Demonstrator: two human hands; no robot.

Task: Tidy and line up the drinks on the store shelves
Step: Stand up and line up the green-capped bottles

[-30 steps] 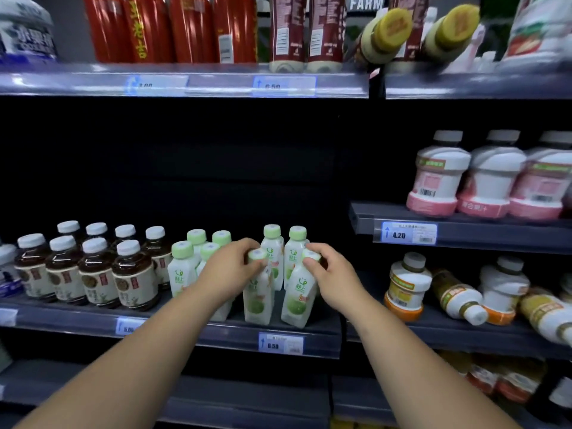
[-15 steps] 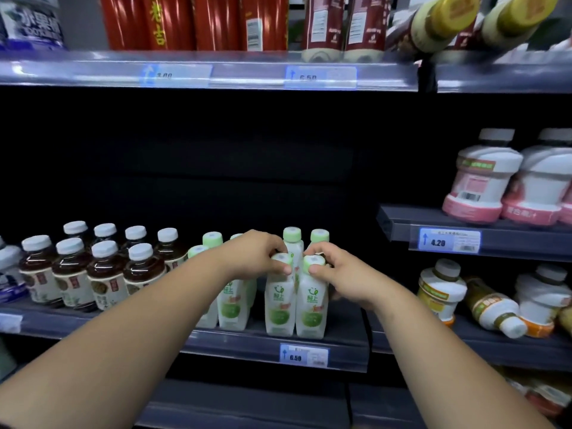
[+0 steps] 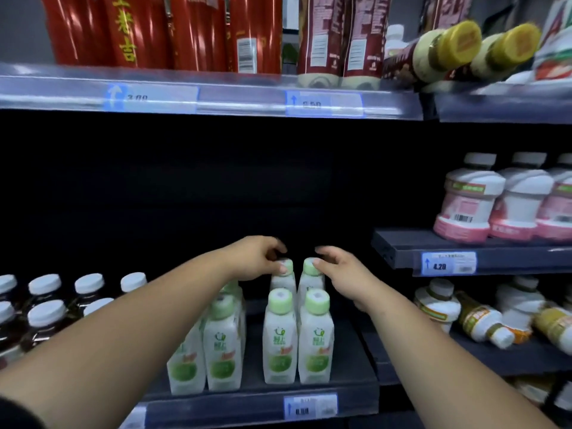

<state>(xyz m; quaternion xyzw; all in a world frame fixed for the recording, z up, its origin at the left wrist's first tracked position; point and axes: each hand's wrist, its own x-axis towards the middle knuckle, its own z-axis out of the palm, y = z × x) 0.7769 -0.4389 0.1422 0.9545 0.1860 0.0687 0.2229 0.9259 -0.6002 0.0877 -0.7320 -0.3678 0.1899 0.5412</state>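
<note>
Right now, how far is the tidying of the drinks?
Done: two front green-cap bottles stand upright, side by side. In hand: left hand and right hand each grip a rear bottle's cap. Left: the tipped yellow-label bottles on the right shelf.

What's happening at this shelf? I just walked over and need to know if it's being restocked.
A person is straightening the green-capped bottles, not visibly adding stock. The left hand grips the cap of the back-left bottle, and the right hand touches the cap of the back-right bottle. Two front bottles stand upright and even at the shelf edge. On the lower right shelf, a yellow-labelled bottle lies tipped over.
</note>
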